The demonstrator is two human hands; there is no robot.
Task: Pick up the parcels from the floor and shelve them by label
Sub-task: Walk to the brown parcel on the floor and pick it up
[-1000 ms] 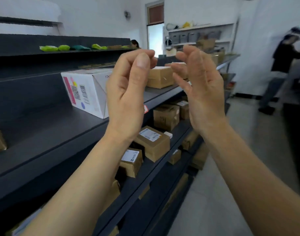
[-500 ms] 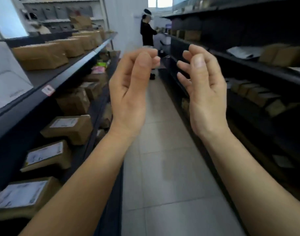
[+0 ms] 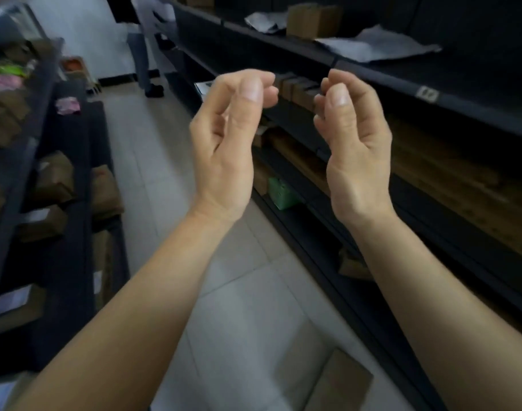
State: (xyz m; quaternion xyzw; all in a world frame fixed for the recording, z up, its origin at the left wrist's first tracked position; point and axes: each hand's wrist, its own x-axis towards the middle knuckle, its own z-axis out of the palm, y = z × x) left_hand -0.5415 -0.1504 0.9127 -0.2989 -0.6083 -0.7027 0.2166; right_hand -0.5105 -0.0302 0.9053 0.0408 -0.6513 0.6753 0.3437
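Both my hands are raised in front of me over the aisle, palms facing each other, holding nothing. My left hand (image 3: 227, 137) has its fingers curled loosely, thumb up. My right hand (image 3: 354, 137) is curled the same way, a short gap apart. Brown cardboard parcels (image 3: 336, 381) lie on the tiled floor at the bottom of the view, between my forearms. A dark shelf rack (image 3: 402, 81) runs along the right with brown boxes and a green packet (image 3: 280, 192) on its lower levels. Another dark rack (image 3: 75, 179) on the left holds brown labelled parcels (image 3: 55, 179).
A person (image 3: 144, 40) stands at the far end of the aisle by the right rack. Grey mailer bags (image 3: 375, 47) and a cardboard box (image 3: 313, 20) sit on the right rack's upper shelf. The light tiled floor (image 3: 164, 161) runs between the racks.
My view has swung right, from the left rack to down the aisle and toward the right rack. Both hands stayed raised and their fingers have curled in more.
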